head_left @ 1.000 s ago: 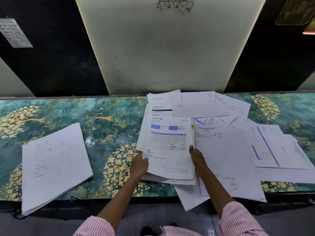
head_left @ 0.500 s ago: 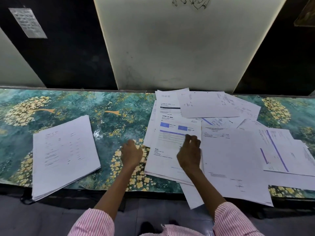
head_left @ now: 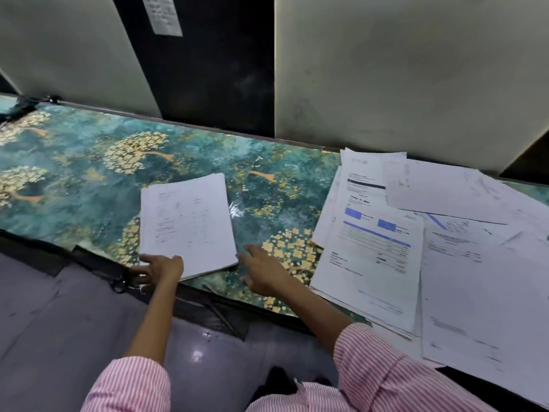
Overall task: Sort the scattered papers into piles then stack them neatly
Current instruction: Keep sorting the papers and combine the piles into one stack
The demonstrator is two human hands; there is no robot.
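I see my two bare forearms coming out of pink-and-white pinstriped cotton shirt sleeves [head_left: 383, 364], cuffs pushed up toward the elbows; my left hand [head_left: 162, 267] and right hand [head_left: 264, 272] wear nothing.

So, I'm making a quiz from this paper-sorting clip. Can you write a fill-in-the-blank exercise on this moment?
1. The left hand touches the near-left corner of the neat ____.
2. The right hand hovers over the ____ tablecloth, holding nothing.
3. The scattered papers lie to the ____ of the neat pile.
4. Both sleeves are pink and white ____.

Missing words: pile; floral; right; striped
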